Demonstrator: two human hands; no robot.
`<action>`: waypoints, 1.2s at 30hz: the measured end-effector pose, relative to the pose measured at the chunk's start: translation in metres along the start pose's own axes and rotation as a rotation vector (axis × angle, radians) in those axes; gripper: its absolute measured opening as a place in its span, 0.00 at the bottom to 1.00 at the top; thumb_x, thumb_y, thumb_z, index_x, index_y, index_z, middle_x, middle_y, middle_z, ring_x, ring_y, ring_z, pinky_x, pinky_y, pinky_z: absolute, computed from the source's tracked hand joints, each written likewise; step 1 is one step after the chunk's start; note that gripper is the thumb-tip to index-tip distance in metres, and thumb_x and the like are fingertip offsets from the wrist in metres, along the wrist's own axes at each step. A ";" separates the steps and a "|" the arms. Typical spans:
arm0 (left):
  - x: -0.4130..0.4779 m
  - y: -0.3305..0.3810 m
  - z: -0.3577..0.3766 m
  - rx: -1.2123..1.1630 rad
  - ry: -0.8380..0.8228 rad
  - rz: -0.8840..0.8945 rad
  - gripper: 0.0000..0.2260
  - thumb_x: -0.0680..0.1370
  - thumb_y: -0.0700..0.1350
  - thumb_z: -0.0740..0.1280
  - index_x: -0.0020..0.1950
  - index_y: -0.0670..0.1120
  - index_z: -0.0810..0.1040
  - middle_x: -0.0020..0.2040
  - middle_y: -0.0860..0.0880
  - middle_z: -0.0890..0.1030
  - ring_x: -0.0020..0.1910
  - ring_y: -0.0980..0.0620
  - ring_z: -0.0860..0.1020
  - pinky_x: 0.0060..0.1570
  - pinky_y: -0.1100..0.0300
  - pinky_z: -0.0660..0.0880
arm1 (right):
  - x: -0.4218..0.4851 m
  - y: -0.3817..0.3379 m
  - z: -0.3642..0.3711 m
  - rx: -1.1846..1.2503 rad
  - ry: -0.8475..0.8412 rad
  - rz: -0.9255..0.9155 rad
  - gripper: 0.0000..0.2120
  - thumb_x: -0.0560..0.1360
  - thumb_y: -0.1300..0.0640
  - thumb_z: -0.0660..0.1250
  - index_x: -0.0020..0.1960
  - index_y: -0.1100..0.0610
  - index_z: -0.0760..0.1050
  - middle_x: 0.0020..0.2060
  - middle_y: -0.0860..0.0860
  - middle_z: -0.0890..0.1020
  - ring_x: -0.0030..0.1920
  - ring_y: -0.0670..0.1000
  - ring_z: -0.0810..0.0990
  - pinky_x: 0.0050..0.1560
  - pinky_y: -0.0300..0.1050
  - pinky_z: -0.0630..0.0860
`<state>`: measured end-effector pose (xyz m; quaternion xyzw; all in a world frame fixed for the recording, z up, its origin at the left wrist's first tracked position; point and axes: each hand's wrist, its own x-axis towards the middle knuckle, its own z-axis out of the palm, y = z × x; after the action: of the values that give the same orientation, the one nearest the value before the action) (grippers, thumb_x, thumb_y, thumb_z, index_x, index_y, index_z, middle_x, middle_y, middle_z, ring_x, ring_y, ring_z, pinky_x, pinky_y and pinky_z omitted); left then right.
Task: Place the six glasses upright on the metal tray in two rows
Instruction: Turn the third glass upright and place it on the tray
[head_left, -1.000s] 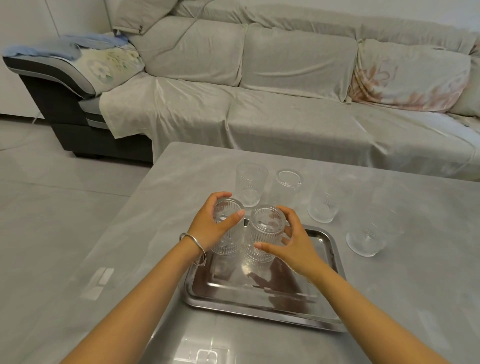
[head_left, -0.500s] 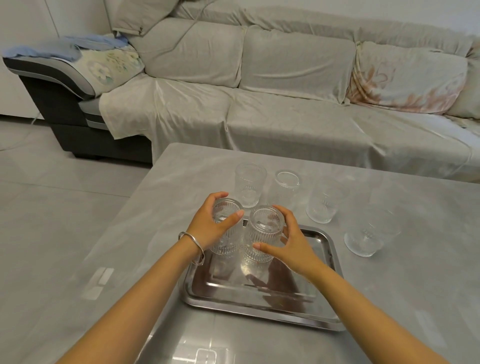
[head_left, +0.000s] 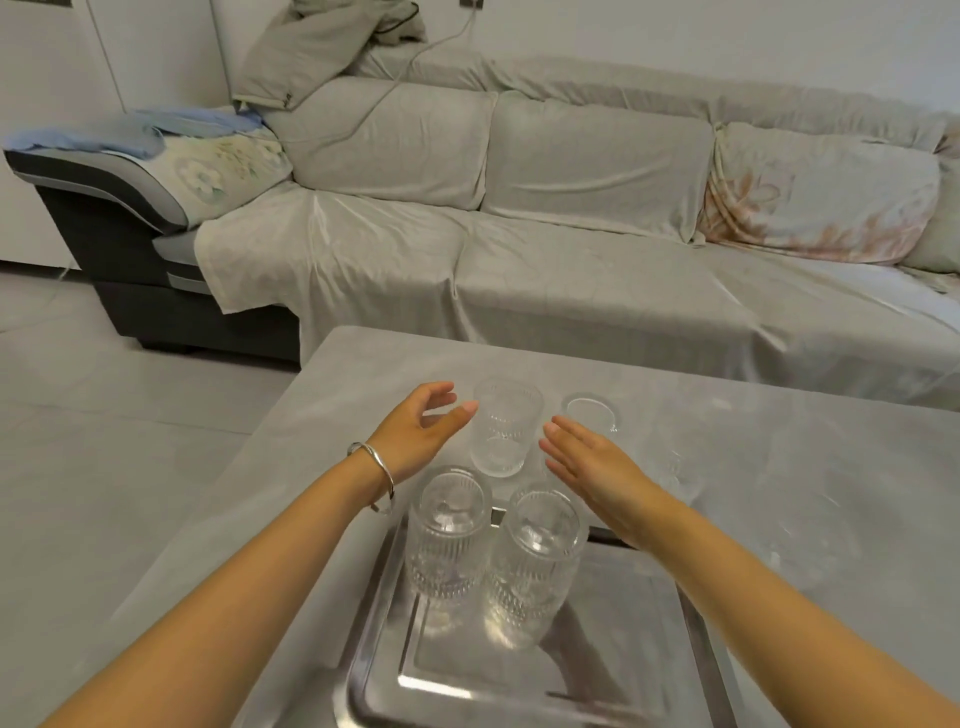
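Observation:
Two ribbed clear glasses stand upright side by side at the far end of the metal tray (head_left: 639, 670): the left glass (head_left: 447, 530) and the right glass (head_left: 540, 556). Beyond the tray an upright glass (head_left: 505, 426) stands on the table, with another glass (head_left: 590, 413) to its right. Two more glasses, one (head_left: 675, 467) and another (head_left: 800, 525), are faint further right. My left hand (head_left: 415, 434) is open just left of the far upright glass. My right hand (head_left: 597, 473) is open to its right, fingers extended.
The grey table (head_left: 218, 519) has its left edge near my left arm. A sofa (head_left: 519, 249) under a grey cover runs behind the table. Tiled floor (head_left: 104, 415) lies to the left.
Both hands have let go of the two glasses on the tray and moved forward to either side of the far upright glass. The camera has tilted up and closer.

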<state>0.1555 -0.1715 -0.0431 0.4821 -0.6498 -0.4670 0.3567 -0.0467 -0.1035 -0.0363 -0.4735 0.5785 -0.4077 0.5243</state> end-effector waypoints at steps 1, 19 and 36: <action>0.007 -0.002 0.003 0.004 -0.027 -0.005 0.27 0.73 0.55 0.64 0.70 0.49 0.64 0.69 0.49 0.70 0.64 0.51 0.72 0.60 0.57 0.69 | 0.007 0.002 0.001 -0.001 -0.010 0.009 0.30 0.78 0.46 0.60 0.76 0.55 0.56 0.75 0.51 0.63 0.71 0.50 0.67 0.73 0.50 0.62; 0.040 0.001 0.023 0.191 -0.118 0.174 0.34 0.65 0.53 0.74 0.68 0.49 0.65 0.66 0.48 0.72 0.63 0.47 0.72 0.58 0.53 0.76 | 0.017 0.011 -0.003 0.056 -0.144 -0.031 0.16 0.81 0.47 0.54 0.67 0.33 0.61 0.72 0.36 0.63 0.73 0.41 0.61 0.73 0.43 0.58; -0.067 0.138 0.006 -0.318 -0.081 0.368 0.23 0.66 0.53 0.66 0.60 0.54 0.70 0.57 0.59 0.76 0.49 0.67 0.79 0.40 0.69 0.76 | -0.078 -0.072 -0.012 0.558 -0.247 -0.088 0.30 0.70 0.39 0.64 0.68 0.52 0.70 0.63 0.55 0.80 0.61 0.58 0.79 0.59 0.55 0.76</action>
<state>0.1281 -0.0923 0.0850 0.2745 -0.6586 -0.5096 0.4808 -0.0497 -0.0430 0.0517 -0.3817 0.3549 -0.5123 0.6825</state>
